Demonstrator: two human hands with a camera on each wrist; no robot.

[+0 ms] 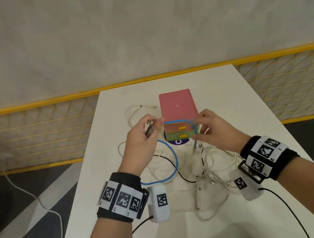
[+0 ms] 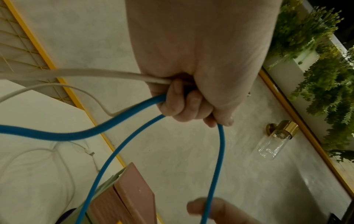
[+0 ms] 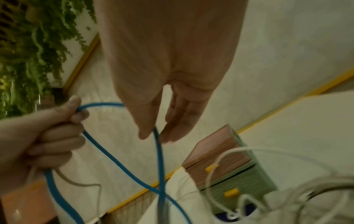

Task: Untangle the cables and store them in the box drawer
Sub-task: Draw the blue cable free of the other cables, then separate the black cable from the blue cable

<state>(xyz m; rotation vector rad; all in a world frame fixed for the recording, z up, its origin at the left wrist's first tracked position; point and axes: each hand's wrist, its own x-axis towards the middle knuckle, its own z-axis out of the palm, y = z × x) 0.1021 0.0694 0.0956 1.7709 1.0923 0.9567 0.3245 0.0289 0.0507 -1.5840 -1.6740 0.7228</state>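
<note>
A small drawer box [image 1: 178, 106] with a pink top and two shut drawers, brown over green, stands mid-table; it also shows in the right wrist view [image 3: 220, 153]. My left hand [image 1: 150, 129] is raised left of the box and grips a blue cable [image 1: 174, 157] together with a white cable [image 2: 107, 74] and some plug ends. The blue cable [image 2: 57, 134] arcs across the box front to my right hand [image 1: 196, 132], which pinches it between thumb and fingers [image 3: 147, 130]. From there the blue cable [image 3: 160, 159] hangs down to the table. A tangle of white cables [image 1: 209, 174] lies below.
A black cable [image 1: 173, 165] runs through the tangle. A separate white cable [image 1: 132, 112] lies at the back left of the white table [image 1: 256, 123]. A purple round sticker [image 1: 178, 141] sits under the box. A yellow-framed mesh fence [image 1: 30, 136] runs behind the table.
</note>
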